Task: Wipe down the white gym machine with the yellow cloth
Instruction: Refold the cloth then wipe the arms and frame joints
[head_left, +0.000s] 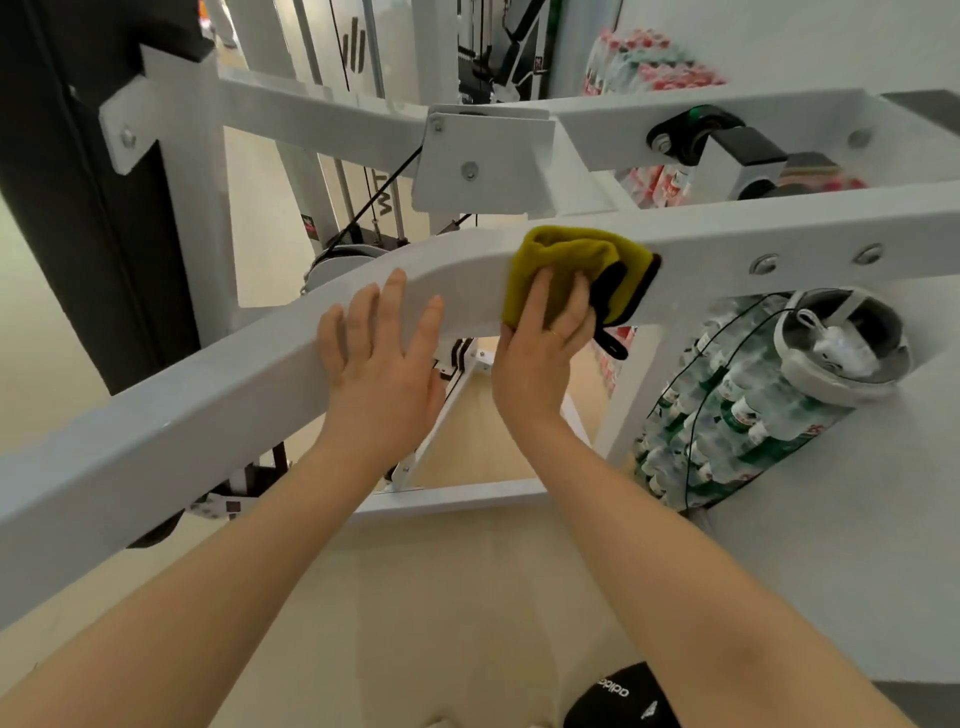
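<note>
A gym: white gym machine (218, 395) frame, cables (374, 197), shrink-wrapped bottled water packs (737, 415) alongside

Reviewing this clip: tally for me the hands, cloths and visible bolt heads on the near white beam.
Hands: 2, the left hand flat on the near white beam, the right hand pressing the cloth.
Yellow cloth: 1.
Bolt heads on that beam: 2.
Total: 5.
</note>
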